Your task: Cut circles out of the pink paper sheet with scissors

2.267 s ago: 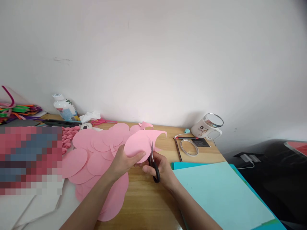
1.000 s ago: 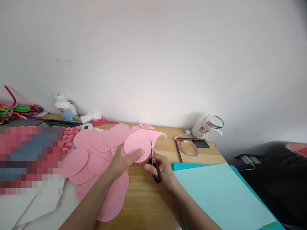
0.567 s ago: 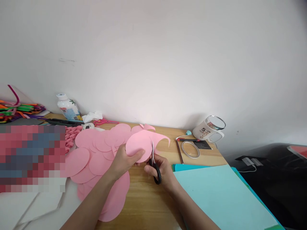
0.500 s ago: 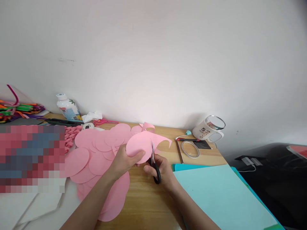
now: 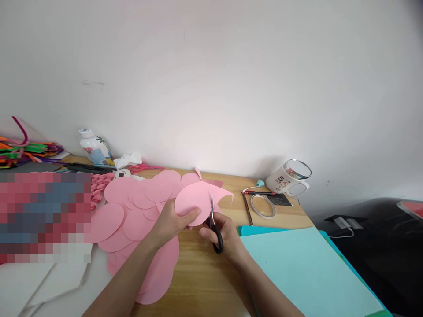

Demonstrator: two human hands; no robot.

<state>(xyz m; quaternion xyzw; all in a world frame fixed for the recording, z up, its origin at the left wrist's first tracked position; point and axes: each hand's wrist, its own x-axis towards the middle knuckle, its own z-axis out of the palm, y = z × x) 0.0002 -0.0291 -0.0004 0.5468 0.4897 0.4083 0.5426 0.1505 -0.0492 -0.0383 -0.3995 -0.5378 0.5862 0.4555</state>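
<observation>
My left hand (image 5: pixel 178 220) pinches a piece of pink paper (image 5: pixel 193 200) with a rounded edge, thumb on top and fingers underneath. In my right hand (image 5: pixel 221 233) are black-handled scissors (image 5: pixel 215 231), their blades pointing away from me at the paper's right side. A curled offcut strip stands out from the paper's far and right edges. Left of and beneath my left forearm lies a spread of overlapping pink paper circles (image 5: pixel 115 191). My fingers partly hide the scissor handles.
Light blue sheets (image 5: pixel 304 268) lie at the right. Behind them are a white mug (image 5: pixel 280 178), a roll of tape (image 5: pixel 262 206) and pencils (image 5: pixel 247 209). Along the wall stand a white bottle (image 5: pixel 95 147), crumpled tissue (image 5: pixel 128 160) and pink scissors (image 5: pixel 145 167). Colourful pipe cleaners (image 5: pixel 31 149) lie far left.
The curled offcut beyond the scissors has shifted and folded differently, its right tip bending down. Both hands keep nearly the same place and grip.
</observation>
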